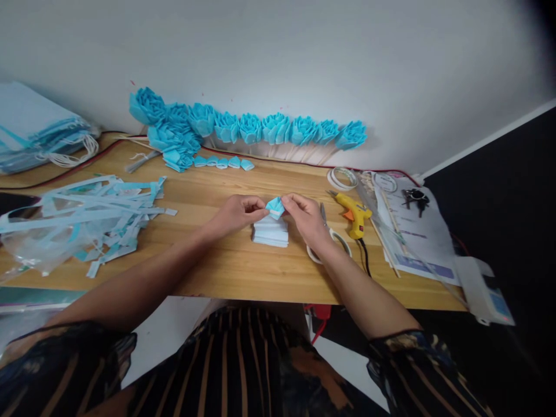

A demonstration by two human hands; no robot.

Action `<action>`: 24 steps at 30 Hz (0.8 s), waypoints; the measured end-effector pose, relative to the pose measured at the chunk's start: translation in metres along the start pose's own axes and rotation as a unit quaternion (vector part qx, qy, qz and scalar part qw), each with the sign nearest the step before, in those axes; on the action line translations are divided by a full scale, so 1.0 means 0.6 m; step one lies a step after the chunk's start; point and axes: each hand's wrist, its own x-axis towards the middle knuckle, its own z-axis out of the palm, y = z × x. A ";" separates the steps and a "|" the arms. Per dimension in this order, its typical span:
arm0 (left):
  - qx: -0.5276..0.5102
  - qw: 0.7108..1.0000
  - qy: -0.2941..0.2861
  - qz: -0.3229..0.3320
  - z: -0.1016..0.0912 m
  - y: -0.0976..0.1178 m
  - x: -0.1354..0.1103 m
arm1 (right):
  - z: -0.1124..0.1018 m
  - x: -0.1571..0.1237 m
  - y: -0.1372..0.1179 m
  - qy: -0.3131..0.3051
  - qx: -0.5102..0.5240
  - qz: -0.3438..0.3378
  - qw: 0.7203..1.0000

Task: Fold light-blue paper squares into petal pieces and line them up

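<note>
My left hand (pixel 237 213) and my right hand (pixel 305 215) meet over the middle of the wooden table (pixel 226 266). Both pinch a small folded light-blue piece (pixel 275 206) between fingertips. Just below it lies a small stack of pale blue squares (pixel 270 233). A roll of tape (pixel 329 246) lies under my right wrist, partly hidden.
Blue paper flowers (pixel 243 127) line the wall, with small folded petals (pixel 223 163) in front. Cut blue strips (pixel 87 208) and a plastic bag lie left. A yellow glue gun (pixel 354 213), scissors (pixel 323 213), tape rolls (pixel 343 178), papers (pixel 412 231) and keys (pixel 414 198) sit right.
</note>
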 end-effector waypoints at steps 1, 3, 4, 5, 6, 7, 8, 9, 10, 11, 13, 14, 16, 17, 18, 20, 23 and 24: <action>0.003 1.000 -0.002 -0.003 0.000 0.001 -0.001 | 0.000 0.000 -0.002 -0.007 0.001 0.002 1.000; 0.006 1.000 -0.007 -0.009 0.001 0.003 -0.002 | 0.001 -0.001 -0.004 -0.012 -0.009 0.007 1.000; 0.007 1.000 -0.010 -0.012 0.001 0.003 -0.002 | 0.002 -0.001 -0.004 -0.009 -0.016 0.006 1.000; 0.005 1.000 -0.011 -0.015 0.001 0.004 -0.002 | 0.002 0.000 -0.003 -0.005 -0.021 0.004 1.000; 0.002 1.000 -0.012 -0.016 0.002 0.004 -0.002 | 0.002 0.000 -0.002 0.002 -0.022 -0.002 1.000; -0.004 1.000 -0.009 -0.017 0.002 0.005 -0.002 | 0.002 0.001 0.000 0.008 -0.018 -0.008 1.000; -0.011 1.000 -0.004 -0.016 0.001 0.005 -0.001 | 0.001 0.001 0.002 0.013 -0.010 -0.014 1.000; -0.019 1.000 0.004 -0.016 0.001 0.005 0.000 | 0.000 0.002 0.004 0.015 0.001 -0.017 1.000; -0.026 0.999 0.016 -0.016 0.000 0.005 0.002 | -0.001 0.002 0.005 0.014 0.011 -0.017 1.000; -0.032 0.999 0.029 -0.017 -0.001 0.006 0.003 | -0.002 0.002 0.005 0.009 0.018 -0.015 1.000; -0.036 0.998 0.055 -0.019 -0.003 0.006 0.005 | -0.003 0.001 0.003 -0.012 0.018 -0.003 1.000; -0.035 0.997 0.066 -0.020 -0.004 0.006 0.006 | -0.003 0.000 0.000 -0.021 0.010 0.003 1.000; -0.034 0.996 0.079 -0.018 -0.005 0.007 0.006 | -0.001 -0.001 -0.004 -0.032 -0.009 0.012 0.999; -0.033 0.996 0.079 -0.018 -0.005 0.008 0.006 | 0.000 -0.001 -0.006 -0.033 -0.017 0.014 0.999; -0.032 0.996 0.079 -0.018 -0.005 0.008 0.006 | 0.000 -0.001 -0.007 -0.032 -0.021 0.014 0.999; -0.028 0.996 0.078 -0.018 -0.005 0.009 0.006 | 0.002 -0.001 -0.008 -0.027 -0.025 0.014 0.999; -0.031 0.996 0.080 -0.022 -0.006 0.009 0.007 | 0.002 -0.001 -0.009 -0.022 -0.036 0.017 0.999; -0.037 0.996 0.080 -0.024 -0.006 0.009 0.007 | 0.002 -0.001 -0.009 -0.022 -0.040 0.017 0.999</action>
